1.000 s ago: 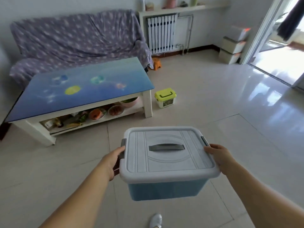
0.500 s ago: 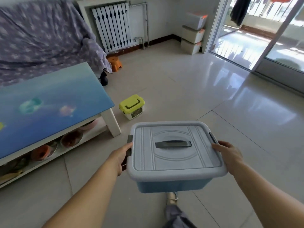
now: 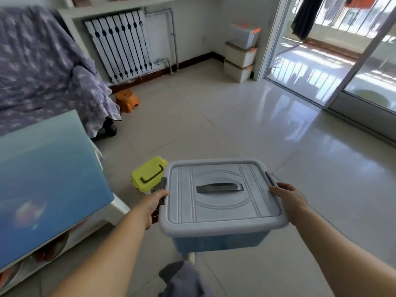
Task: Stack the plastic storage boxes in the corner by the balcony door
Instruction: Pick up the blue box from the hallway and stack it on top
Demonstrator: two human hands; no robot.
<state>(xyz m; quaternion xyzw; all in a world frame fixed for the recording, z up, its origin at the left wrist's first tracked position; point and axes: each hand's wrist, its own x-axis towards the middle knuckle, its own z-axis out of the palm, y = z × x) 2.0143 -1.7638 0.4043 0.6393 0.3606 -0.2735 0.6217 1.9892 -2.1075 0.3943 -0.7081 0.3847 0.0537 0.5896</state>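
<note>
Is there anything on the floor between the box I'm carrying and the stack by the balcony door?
Nothing visible. The floor from the blue box to the stack is bare tile. The yellow box and orange stool sit left of that line.

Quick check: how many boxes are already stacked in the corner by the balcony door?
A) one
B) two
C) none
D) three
D: three pale boxes stand one on another beside the door frame, while both hands hold the blue box mid-room.
</note>
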